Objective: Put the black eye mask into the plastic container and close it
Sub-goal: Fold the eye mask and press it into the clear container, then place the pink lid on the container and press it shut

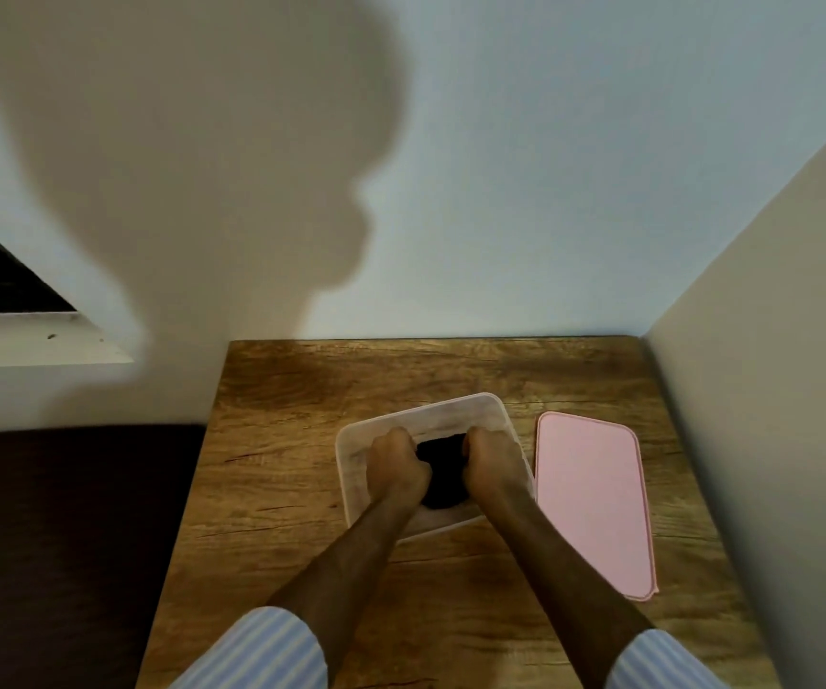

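A clear plastic container [450, 407] stands open in the middle of the wooden table [301, 440]. Inside it lies the black eye mask [443, 472], bunched up between my two hands. My left hand [396, 469] is closed on the mask's left side, down in the container. My right hand [493, 464] is closed on its right side. Both fists hide the mask's ends. The pink lid [592, 499] lies flat on the table just right of the container, apart from it.
A white wall runs along the table's far edge and another wall closes in the right side. Left of the table there is a dark surface lower down. A window ledge [43, 340] sits at the far left.
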